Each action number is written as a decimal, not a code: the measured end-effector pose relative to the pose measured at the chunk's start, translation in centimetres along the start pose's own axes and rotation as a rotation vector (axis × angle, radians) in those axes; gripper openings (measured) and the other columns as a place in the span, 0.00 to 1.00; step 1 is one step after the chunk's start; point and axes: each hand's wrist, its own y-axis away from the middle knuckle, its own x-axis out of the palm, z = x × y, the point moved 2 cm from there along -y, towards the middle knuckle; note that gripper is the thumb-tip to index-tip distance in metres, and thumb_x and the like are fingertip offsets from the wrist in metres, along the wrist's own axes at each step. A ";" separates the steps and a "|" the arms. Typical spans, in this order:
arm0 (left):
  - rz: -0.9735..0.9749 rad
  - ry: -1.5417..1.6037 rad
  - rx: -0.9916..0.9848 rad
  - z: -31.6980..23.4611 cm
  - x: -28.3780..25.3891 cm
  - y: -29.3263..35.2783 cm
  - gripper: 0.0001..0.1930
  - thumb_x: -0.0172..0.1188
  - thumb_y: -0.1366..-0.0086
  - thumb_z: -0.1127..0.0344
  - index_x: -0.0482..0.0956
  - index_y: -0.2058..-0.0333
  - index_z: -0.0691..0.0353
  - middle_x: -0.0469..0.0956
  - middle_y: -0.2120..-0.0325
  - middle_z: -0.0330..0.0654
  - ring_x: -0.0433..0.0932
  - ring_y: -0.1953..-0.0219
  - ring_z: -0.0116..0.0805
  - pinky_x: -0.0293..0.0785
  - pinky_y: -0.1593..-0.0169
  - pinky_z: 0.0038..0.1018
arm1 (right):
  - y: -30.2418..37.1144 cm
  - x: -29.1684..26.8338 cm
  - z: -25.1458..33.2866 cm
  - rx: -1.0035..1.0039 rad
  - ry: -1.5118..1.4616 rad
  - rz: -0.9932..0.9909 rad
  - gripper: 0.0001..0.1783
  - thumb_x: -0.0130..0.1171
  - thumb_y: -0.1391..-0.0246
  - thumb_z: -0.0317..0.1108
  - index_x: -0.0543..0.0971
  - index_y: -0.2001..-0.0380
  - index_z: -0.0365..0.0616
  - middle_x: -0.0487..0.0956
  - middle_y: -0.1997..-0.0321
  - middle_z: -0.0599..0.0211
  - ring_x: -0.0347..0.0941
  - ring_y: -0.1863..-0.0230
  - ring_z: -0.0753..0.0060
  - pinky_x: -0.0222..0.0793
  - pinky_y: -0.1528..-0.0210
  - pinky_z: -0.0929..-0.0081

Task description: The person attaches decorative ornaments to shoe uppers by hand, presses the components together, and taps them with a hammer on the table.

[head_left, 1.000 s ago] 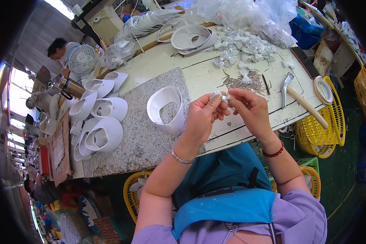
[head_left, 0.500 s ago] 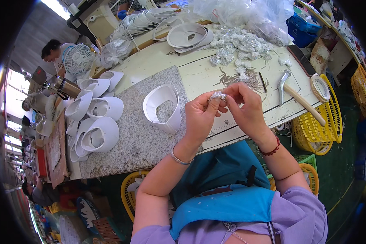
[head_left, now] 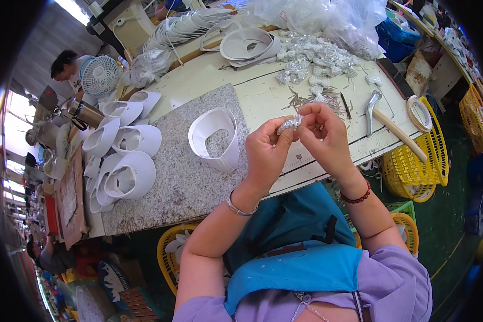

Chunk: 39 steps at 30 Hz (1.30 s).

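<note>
A small silvery glitter bow (head_left: 289, 124) is pinched between my two hands above the table's front part. My left hand (head_left: 266, 152) grips it with thumb and fingers, and the fingers of my right hand (head_left: 326, 138) close on its other end. Just left of my hands a white visor-shaped piece (head_left: 214, 138) stands on a speckled grey board (head_left: 166, 196). Beyond my hands lies a heap of similar silvery bows (head_left: 319, 59), with thin brown strips (head_left: 333, 102) scattered in front of it. My fingers partly cover the bow.
Several white visors (head_left: 129, 177) are stacked on the left. A hammer (head_left: 397, 131), a black pen-like stick (head_left: 345, 105), a tape roll (head_left: 419, 114) and a dark phone-like slab (head_left: 396, 77) lie right. Yellow baskets (head_left: 413, 170) stand below the table. A person (head_left: 70, 72) works behind a fan (head_left: 100, 75).
The bow has turned in my fingers and shows more of its length. My right fingers have risen slightly. The whole view has shifted a little.
</note>
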 end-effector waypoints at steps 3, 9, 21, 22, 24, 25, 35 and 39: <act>0.022 -0.083 0.003 0.1 -0.2 0.0 0.12 0.58 0.36 0.69 0.76 0.57 0.70 0.80 0.69 0.39 0.78 0.70 0.22 0.74 0.68 0.17 | -0.1 -0.5 0.0 0.035 -0.017 0.075 0.13 0.60 0.49 0.26 0.72 0.61 0.36 0.74 0.76 0.74 0.70 0.74 0.89 0.67 0.72 0.89; -0.011 -0.012 -0.029 0.0 0.1 0.0 0.09 0.57 0.38 0.73 0.78 0.60 0.71 0.81 0.72 0.41 0.78 0.69 0.23 0.76 0.64 0.19 | -0.4 -0.6 -0.5 0.101 -0.098 0.129 0.14 0.63 0.49 0.31 0.72 0.62 0.36 0.75 0.75 0.73 0.71 0.74 0.88 0.67 0.72 0.88; -0.027 -0.082 -0.042 0.2 0.2 -0.6 0.09 0.58 0.37 0.70 0.79 0.61 0.70 0.81 0.72 0.40 0.80 0.70 0.25 0.74 0.69 0.17 | -0.9 -0.2 -0.1 0.130 0.039 0.093 0.08 0.54 0.53 0.23 0.74 0.67 0.35 0.74 0.78 0.73 0.69 0.77 0.87 0.67 0.77 0.87; -0.029 -0.082 -0.041 0.2 0.1 -0.7 0.09 0.58 0.37 0.70 0.79 0.61 0.70 0.81 0.72 0.40 0.80 0.70 0.25 0.74 0.69 0.17 | -1.0 -0.2 -0.3 0.145 0.043 0.097 0.08 0.54 0.54 0.24 0.75 0.68 0.35 0.74 0.79 0.73 0.69 0.77 0.87 0.67 0.77 0.86; -0.010 -0.015 -0.079 0.4 0.0 -0.8 0.10 0.57 0.36 0.68 0.79 0.63 0.70 0.81 0.73 0.41 0.80 0.71 0.25 0.74 0.70 0.18 | -1.0 0.0 -0.8 0.158 0.047 0.104 0.08 0.53 0.54 0.24 0.76 0.68 0.35 0.74 0.79 0.73 0.68 0.76 0.87 0.67 0.76 0.85; -0.013 -0.015 -0.077 0.4 -0.1 -0.8 0.10 0.57 0.36 0.68 0.79 0.63 0.70 0.81 0.73 0.41 0.80 0.71 0.25 0.74 0.70 0.18 | -1.0 -0.1 -1.1 0.093 0.109 0.098 0.08 0.55 0.53 0.25 0.76 0.68 0.35 0.74 0.78 0.73 0.68 0.75 0.87 0.67 0.75 0.84; 0.059 0.311 -0.505 0.2 -0.7 -0.8 0.10 0.50 0.33 0.65 0.76 0.61 0.64 0.80 0.69 0.41 0.81 0.68 0.28 0.73 0.69 0.19 | 0.0 -0.8 -1.4 -0.148 0.231 0.071 0.10 0.62 0.51 0.29 0.80 0.63 0.42 0.74 0.71 0.72 0.70 0.71 0.81 0.66 0.71 0.83; 0.119 0.175 -0.525 -0.1 -0.4 -0.3 0.11 0.47 0.33 0.66 0.75 0.58 0.63 0.80 0.66 0.41 0.80 0.67 0.26 0.74 0.67 0.21 | 0.1 -1.2 -2.0 -0.171 0.189 0.054 0.08 0.62 0.51 0.28 0.81 0.66 0.40 0.74 0.69 0.70 0.71 0.70 0.80 0.67 0.69 0.83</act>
